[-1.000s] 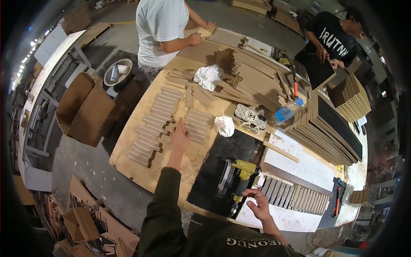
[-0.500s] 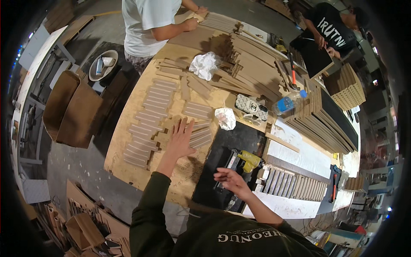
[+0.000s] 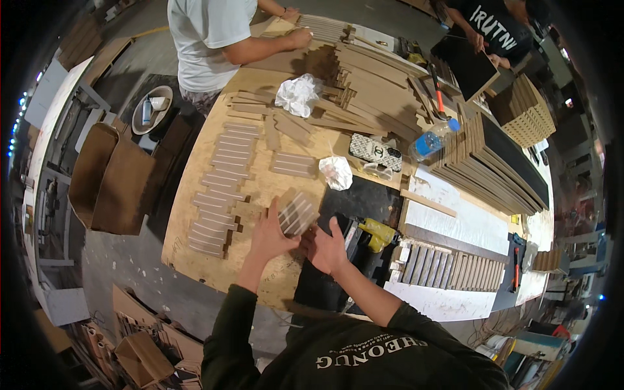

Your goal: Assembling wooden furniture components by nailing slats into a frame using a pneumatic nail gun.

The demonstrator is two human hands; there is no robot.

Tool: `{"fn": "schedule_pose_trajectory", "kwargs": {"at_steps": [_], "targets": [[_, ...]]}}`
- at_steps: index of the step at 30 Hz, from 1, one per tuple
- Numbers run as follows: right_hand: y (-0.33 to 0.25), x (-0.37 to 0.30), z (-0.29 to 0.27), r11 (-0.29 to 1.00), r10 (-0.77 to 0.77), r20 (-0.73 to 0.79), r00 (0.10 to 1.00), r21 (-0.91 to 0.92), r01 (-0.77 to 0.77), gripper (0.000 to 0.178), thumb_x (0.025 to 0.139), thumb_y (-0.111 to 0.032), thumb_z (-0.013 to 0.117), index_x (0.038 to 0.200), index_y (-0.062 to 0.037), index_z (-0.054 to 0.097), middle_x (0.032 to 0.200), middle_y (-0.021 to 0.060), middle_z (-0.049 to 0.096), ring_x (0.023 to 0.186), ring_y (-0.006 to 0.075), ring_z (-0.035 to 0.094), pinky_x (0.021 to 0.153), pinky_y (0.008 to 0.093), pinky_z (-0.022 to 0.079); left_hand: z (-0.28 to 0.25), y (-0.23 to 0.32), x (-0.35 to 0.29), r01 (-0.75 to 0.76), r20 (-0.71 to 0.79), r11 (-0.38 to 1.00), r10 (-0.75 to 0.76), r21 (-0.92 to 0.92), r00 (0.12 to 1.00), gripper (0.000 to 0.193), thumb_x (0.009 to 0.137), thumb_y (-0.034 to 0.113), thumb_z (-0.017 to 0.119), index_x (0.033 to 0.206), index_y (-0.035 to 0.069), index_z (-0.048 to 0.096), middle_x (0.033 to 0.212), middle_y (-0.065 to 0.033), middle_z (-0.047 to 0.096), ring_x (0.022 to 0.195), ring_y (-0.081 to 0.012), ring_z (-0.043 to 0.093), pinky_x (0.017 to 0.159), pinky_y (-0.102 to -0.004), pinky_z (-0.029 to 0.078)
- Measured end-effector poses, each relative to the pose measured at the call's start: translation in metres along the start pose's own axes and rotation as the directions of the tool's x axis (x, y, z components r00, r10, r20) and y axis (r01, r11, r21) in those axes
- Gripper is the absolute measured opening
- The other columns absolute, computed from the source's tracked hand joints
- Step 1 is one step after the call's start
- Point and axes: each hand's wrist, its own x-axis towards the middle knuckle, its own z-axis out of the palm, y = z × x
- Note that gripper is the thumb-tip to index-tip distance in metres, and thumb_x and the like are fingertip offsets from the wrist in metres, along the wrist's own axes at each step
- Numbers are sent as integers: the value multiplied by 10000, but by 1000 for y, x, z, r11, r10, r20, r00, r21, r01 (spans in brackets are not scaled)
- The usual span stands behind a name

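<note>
Lifted off the tabletop is a small bundle of brown board strips with pale edge lines [image 3: 296, 214], blurred by motion. My left hand [image 3: 266, 235] grips it from the left, thumb below. At its lower right my right hand [image 3: 327, 248] is spread with the thumb up; whether its fingertips touch the strips I cannot tell. A long staggered row of similar strips [image 3: 221, 185] lies left of my hands. Beyond them sits a smaller strip group [image 3: 293, 164]. A yellow-bodied nail gun [image 3: 379, 235] rests on the black mat [image 3: 383, 200] just right of my right hand.
Crumpled white paper [image 3: 336, 173], a patterned phone [image 3: 376, 153] and a water bottle [image 3: 434, 140] lie farther back. Stacked black-topped panels [image 3: 497, 166] stand on the right. Two people work across the wooden table [image 3: 185, 227]. A cardboard box [image 3: 120, 185] stands at left.
The loose strips under my left hand have been gathered and raised off the table. My right hand has moved left and away from me, close to the bundle.
</note>
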Motion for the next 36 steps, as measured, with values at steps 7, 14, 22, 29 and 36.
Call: {"fn": "schedule_pose_trajectory", "kwargs": {"at_steps": [7, 14, 22, 29, 36], "targets": [[-31, -23, 15, 965, -101, 110, 989, 253, 70, 1089, 719, -878, 272, 1413, -41, 339, 1404, 190, 404, 1282, 365, 406, 1089, 511, 286, -18, 45, 6, -114, 160, 993, 115, -13, 980, 1134, 539, 415, 824, 1432, 32, 241, 1286, -195, 489, 1188, -436, 438, 993, -490, 382], [-58, -105, 8, 898, -326, 79, 942, 339, 282, 1141, 688, -891, 312, 1418, -14, 306, 1412, 226, 359, 1317, 396, 336, 1110, 547, 233, 4, -4, 129, -350, 6, 878, 369, 327, 930, 760, 685, 64, 692, 1370, 31, 363, 1364, -178, 422, 1259, -378, 403, 1050, -454, 349], [-70, -206, -62, 913, -331, 89, 939, 283, 295, 1155, 678, -894, 334, 1411, -2, 316, 1404, 256, 362, 1308, 414, 339, 1118, 539, 224, 1, 8, 101, -115, 98, 828, 73, 549, 993, 527, 614, 163, 677, 1121, 45, 591, 1089, -145, 579, 1089, -314, 528, 930, -438, 447], [-113, -314, -126, 841, -510, 152, 847, 296, 453, 1096, 711, -870, 331, 1418, -31, 325, 1427, 182, 371, 1321, 355, 346, 1137, 512, 207, 44, 126, -64, -190, 135, 939, 157, 288, 978, 606, 583, 214, 705, 1145, 56, 543, 1052, -166, 566, 956, -354, 571, 809, -435, 492], [-166, -416, -218, 750, -601, 111, 791, 421, 511, 1073, 744, -859, 286, 1432, -35, 300, 1444, 258, 309, 1338, 411, 299, 1120, 525, 227, 209, 254, -189, -420, 432, 867, 282, 267, 857, 627, 614, 192, 686, 1195, 28, 515, 1128, -140, 507, 1042, -334, 532, 879, -428, 469]]}}
